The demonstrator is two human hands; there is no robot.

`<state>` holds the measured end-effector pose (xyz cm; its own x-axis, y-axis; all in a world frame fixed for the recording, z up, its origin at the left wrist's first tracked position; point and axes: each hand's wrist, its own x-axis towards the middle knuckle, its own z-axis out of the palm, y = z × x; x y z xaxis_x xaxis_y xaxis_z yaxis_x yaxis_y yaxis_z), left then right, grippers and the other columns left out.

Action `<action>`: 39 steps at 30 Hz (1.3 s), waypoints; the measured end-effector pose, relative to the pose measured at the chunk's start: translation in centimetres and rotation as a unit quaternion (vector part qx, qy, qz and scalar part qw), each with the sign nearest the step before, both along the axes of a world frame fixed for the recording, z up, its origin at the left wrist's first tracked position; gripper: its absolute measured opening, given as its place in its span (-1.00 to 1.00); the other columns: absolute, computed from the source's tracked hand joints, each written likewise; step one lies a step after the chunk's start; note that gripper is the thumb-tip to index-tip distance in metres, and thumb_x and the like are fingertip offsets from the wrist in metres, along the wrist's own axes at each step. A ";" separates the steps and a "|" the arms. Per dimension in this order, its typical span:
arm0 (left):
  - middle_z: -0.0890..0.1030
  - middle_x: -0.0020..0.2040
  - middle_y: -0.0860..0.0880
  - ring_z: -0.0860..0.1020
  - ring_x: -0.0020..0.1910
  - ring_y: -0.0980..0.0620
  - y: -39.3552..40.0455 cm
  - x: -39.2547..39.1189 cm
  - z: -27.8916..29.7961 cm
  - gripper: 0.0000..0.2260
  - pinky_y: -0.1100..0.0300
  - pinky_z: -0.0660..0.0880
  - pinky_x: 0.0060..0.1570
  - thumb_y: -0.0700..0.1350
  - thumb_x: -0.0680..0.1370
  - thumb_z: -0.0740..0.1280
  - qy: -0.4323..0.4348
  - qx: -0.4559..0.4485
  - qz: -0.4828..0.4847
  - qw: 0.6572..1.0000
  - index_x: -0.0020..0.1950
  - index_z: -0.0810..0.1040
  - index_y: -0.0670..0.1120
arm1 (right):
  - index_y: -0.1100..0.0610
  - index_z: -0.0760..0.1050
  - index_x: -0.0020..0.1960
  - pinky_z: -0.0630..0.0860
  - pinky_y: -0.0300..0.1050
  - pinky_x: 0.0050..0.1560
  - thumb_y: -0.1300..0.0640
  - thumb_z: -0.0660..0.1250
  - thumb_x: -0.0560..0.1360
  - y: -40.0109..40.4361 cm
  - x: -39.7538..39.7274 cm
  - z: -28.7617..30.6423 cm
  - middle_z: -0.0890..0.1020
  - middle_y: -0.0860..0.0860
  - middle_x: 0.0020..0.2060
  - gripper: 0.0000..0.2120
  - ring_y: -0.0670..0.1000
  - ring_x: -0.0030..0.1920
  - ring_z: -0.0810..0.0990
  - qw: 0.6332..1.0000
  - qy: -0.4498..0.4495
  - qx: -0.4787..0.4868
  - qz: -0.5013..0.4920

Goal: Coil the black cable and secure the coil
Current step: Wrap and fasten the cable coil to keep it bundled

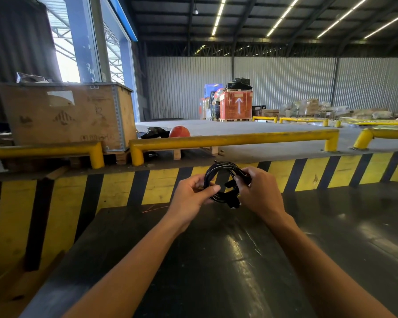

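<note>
Head view:
Left hand (194,195): raised above the dark table, forearm extended forward from lower left, palm turned inward; fingers curled, thumb (213,188) laid across the left side of the coil, strands pinched between thumb and fingers.
Right hand (259,191): raised at the same height, forearm extended from lower right; fingers bent inward and closed on the right side of the coil, back of the hand seen from above.
Black cable (218,180): wound into a small round coil of several loops, held in the air between both hands, upright and facing the camera; a black plug or strap end (233,203) is seen hanging at the lower right of the coil, which one cannot be told.
Table (216,260): dark, glossy surface below the hands; coil not touching it.
Striped barrier (129,189): yellow and black, directly behind the hands.
Yellow rail (232,140): above the barrier, further back.
Wooden crate (67,113): far left, behind the rail.
Orange crate (236,105): far back, white arrow on it.
</note>
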<state>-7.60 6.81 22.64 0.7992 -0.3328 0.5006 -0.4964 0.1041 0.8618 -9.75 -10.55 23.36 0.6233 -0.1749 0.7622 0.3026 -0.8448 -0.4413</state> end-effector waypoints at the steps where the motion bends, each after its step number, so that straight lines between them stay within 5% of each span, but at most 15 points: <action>1: 0.68 -0.13 0.09 0.64 -0.07 0.16 -0.1 0.0 0.0 -0.81 0.32 0.55 -0.20 -0.24 0.48 0.38 -0.002 -0.010 0.005 1.000 0.01 0.59 0.01 | 0.20 0.51 0.14 0.44 -0.30 -0.28 0.15 0.36 0.49 0.0 0.0 -0.1 0.64 0.03 -0.12 -0.75 -0.04 -0.20 0.55 1.000 -0.003 0.007 0.003; 7: 0.68 -0.15 0.16 0.64 -0.10 0.21 -0.8 0.2 -0.1 -0.81 0.34 0.55 -0.26 -0.23 0.48 0.39 -0.017 -0.023 0.050 0.998 -0.02 0.60 0.05 | 0.03 0.36 -0.09 0.39 -0.41 -0.49 0.18 0.36 0.49 0.9 -0.3 -0.3 0.52 -0.07 -0.27 -0.83 -0.17 -0.40 0.51 0.998 -0.024 0.051 0.042; 11: 0.69 -0.14 0.03 0.66 -0.15 0.14 -1.6 0.1 -0.4 -0.73 0.25 0.60 -0.24 -0.19 0.46 0.42 -0.043 -0.005 0.105 0.994 0.15 0.55 -0.04 | 0.07 0.40 -0.01 0.45 -0.43 -0.52 0.17 0.35 0.51 1.5 -0.3 -0.3 0.62 0.01 -0.29 -0.86 -0.19 -0.46 0.62 0.963 0.015 0.244 0.115; 17: 0.68 -0.12 0.03 0.64 -0.14 0.20 -2.7 -0.4 -1.0 -0.77 0.24 0.61 -0.17 -0.13 0.45 0.43 -0.103 0.039 0.149 0.983 0.02 0.48 0.12 | 0.07 0.42 -0.09 0.46 -0.40 -0.49 0.16 0.31 0.53 2.6 -0.4 -0.3 0.68 0.03 -0.25 -0.93 -0.18 -0.52 0.57 0.909 0.014 0.388 0.153; 21: 0.63 0.00 0.12 0.58 0.03 0.25 -2.6 -0.3 -1.2 -0.72 0.20 0.57 0.02 -0.18 0.46 0.42 -0.113 0.050 0.144 0.982 0.04 0.49 0.14 | 0.04 0.46 -0.16 0.49 -0.29 -0.43 0.13 0.32 0.52 2.8 -0.8 -0.4 0.68 0.02 -0.24 -0.91 -0.17 -0.41 0.58 0.885 0.059 0.421 0.189; 23: 0.62 -0.01 0.17 0.56 0.04 0.30 -2.4 -0.2 -1.1 -0.72 0.23 0.54 0.06 -0.20 0.46 0.42 -0.118 0.053 0.146 0.981 0.04 0.49 0.14 | 0.03 0.52 -0.14 0.46 -0.37 -0.51 0.10 0.33 0.51 2.7 -1.0 -0.4 0.67 0.01 -0.21 -0.94 -0.10 -0.25 0.61 0.876 0.083 0.430 0.204; 27: 0.62 -0.01 0.18 0.54 0.06 0.32 -2.6 -0.2 -0.9 -0.69 0.35 0.46 0.03 -0.21 0.45 0.42 -0.128 0.058 0.148 0.979 0.04 0.48 0.17 | 0.07 0.61 -0.06 0.41 -0.49 -0.53 0.10 0.29 0.53 2.4 -1.3 -0.5 0.65 -0.05 -0.20 -0.88 -0.16 -0.22 0.58 0.871 0.102 0.430 0.215; 32: 0.60 0.05 0.21 0.52 0.06 0.36 -2.8 0.0 -1.0 -0.64 0.35 0.45 0.06 -0.25 0.45 0.42 -0.128 0.068 0.155 0.977 0.14 0.48 0.12 | 0.15 0.59 0.08 0.39 -0.50 -0.54 0.11 0.18 0.59 2.2 -1.7 -0.3 0.63 -0.08 -0.20 -0.77 -0.20 -0.28 0.58 0.874 0.125 0.414 0.223; 35: 0.55 0.13 0.18 0.49 0.00 0.45 -2.7 0.2 -0.9 -0.51 0.39 0.42 0.08 -0.28 0.45 0.41 -0.104 0.066 0.150 0.981 0.33 0.41 0.00 | 0.12 0.57 -0.02 0.33 -0.55 -0.55 0.12 0.11 0.61 1.9 -2.0 -0.1 0.58 -0.23 -0.47 -0.74 -0.32 -0.38 0.53 0.881 0.133 0.392 0.230; 37: 0.57 0.19 0.11 0.50 0.10 0.32 -2.6 0.2 -0.7 -0.49 0.30 0.43 0.14 -0.30 0.46 0.40 -0.101 0.075 0.140 0.982 0.36 0.40 0.00 | 0.05 0.54 -0.13 0.31 -0.56 -0.55 0.14 0.10 0.61 1.7 -2.1 0.0 0.53 -0.20 -0.55 -0.74 -0.41 -0.51 0.46 0.884 0.136 0.379 0.236; 39: 0.56 0.15 0.15 0.50 0.13 0.21 -2.6 0.1 -0.5 -0.49 0.25 0.44 0.14 -0.31 0.47 0.39 -0.111 0.086 0.133 0.981 0.33 0.40 0.09 | 0.08 0.55 -0.12 0.31 -0.56 -0.54 0.16 0.13 0.61 1.4 -2.2 0.1 0.52 -0.14 -0.43 -0.75 -0.42 -0.52 0.45 0.894 0.145 0.354 0.235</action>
